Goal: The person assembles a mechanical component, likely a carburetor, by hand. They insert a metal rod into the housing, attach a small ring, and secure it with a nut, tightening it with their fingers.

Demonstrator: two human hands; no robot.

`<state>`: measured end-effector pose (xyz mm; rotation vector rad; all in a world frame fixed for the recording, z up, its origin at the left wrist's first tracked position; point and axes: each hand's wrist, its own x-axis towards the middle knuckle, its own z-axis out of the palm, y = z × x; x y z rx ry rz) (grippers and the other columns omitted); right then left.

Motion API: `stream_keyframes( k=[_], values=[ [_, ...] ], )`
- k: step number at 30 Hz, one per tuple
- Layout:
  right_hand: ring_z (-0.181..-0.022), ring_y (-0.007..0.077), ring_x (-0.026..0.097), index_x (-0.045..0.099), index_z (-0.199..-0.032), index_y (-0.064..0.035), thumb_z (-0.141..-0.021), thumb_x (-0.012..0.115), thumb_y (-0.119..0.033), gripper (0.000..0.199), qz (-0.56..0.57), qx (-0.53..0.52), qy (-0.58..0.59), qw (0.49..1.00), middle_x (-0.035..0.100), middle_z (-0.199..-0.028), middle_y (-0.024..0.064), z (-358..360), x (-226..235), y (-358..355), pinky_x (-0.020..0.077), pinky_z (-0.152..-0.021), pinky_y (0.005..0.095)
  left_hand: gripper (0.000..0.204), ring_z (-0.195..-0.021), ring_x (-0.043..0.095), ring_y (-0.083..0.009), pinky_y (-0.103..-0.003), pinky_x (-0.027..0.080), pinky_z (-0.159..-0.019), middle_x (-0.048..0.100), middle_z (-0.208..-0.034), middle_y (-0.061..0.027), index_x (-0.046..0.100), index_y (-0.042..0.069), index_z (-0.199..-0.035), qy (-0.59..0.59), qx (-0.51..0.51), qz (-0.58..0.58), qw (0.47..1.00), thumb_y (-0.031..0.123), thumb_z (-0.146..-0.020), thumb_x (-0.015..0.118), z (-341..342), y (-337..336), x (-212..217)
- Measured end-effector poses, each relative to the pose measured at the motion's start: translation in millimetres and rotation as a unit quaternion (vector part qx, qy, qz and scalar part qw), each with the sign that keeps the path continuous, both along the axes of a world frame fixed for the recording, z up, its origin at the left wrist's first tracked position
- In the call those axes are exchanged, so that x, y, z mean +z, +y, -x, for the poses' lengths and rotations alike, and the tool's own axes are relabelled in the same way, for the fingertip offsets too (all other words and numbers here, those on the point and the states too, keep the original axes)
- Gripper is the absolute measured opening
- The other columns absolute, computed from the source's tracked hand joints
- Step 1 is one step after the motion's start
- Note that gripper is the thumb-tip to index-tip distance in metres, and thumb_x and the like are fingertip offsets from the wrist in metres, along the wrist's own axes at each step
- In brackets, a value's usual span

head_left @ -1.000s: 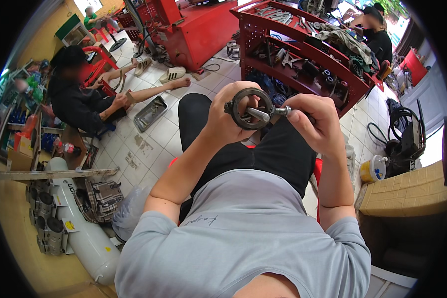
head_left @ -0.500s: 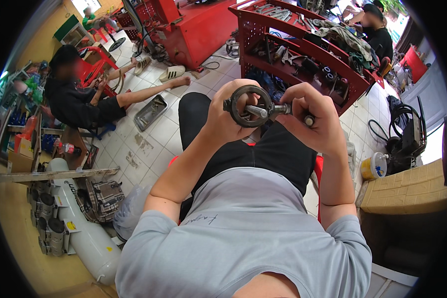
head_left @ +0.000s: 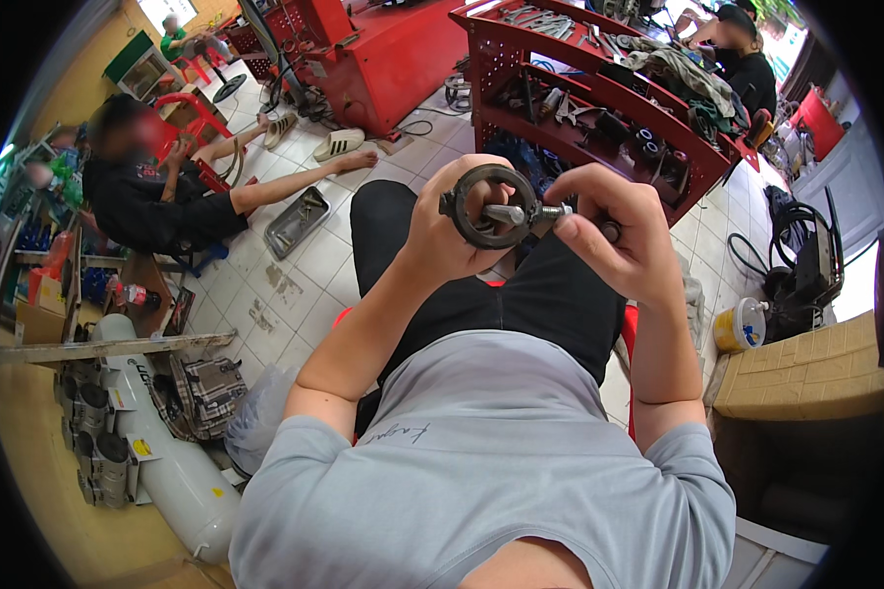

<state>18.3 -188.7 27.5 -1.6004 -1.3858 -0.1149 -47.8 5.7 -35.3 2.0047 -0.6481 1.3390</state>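
Observation:
My left hand grips a dark metal ring-shaped part held up over my lap. A shiny bolt runs through the ring's middle toward the right. My right hand closes its fingers on the bolt's right end, beside the ring. Both hands are raised above my black-trousered knees, and I sit on a red stool.
A red tool rack full of tools stands ahead. A person in black sits on the tiled floor at left near a metal tray. A white gas cylinder lies lower left. A yellow tub and a cardboard box are at right.
Both hands have lifted the ring and bolt slightly and my right fingers have shifted along the bolt. The seated person at left has changed arm position.

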Motion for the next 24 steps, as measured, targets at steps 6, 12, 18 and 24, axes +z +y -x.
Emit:
stream_keyframes(
  k=[6,12,18,24],
  values=[
    [-0.047,0.0128,0.042,0.063,-0.09,-0.0026,-0.082,0.069,-0.013,0.015,0.016,-0.017,-0.017,1.0,0.047,-0.056,0.0044,5,5,-3,0.0331,-0.046,0.0249,0.025,-0.077,0.063,-0.0303,-0.036,0.052,-0.066,0.061,-0.093,-0.0133,0.055,0.004,-0.083,0.002,-0.006,0.011,1.0,0.014,-0.07,0.073,-2,1,-4],
    [-0.047,0.0117,0.037,0.062,-0.093,-0.0041,-0.08,0.069,-0.011,0.016,-0.01,0.002,-0.014,1.0,0.042,-0.054,0.0024,3,4,-1,0.0299,-0.045,0.0262,0.025,-0.076,0.063,-0.0301,-0.036,0.052,-0.066,0.061,-0.093,-0.0131,0.055,0.003,-0.082,0.024,-0.018,0.043,0.999,0.016,-0.071,0.074,2,-5,-2],
    [-0.047,0.0114,0.038,0.062,-0.092,-0.0047,-0.076,0.073,-0.013,0.021,0.009,-0.024,-0.023,0.999,0.041,-0.053,0.0022,5,3,-3,0.0302,-0.045,0.0255,0.026,-0.077,0.063,-0.0306,-0.037,0.052,-0.067,0.061,-0.094,-0.0137,0.054,0.004,-0.081,0.022,-0.006,0.028,0.999,0.017,-0.071,0.074,2,-4,-1],
    [-0.047,0.0134,0.039,0.063,-0.09,-0.0042,-0.077,0.072,-0.011,0.017,0.01,-0.02,-0.038,0.999,0.043,-0.055,0.0038,9,13,-2,0.032,-0.045,0.0264,0.027,-0.077,0.063,-0.0311,-0.037,0.052,-0.067,0.061,-0.094,-0.0141,0.054,0.004,-0.082,0.018,-0.004,0.009,1.0,0.017,-0.071,0.074,4,-3,1]
  ],
)
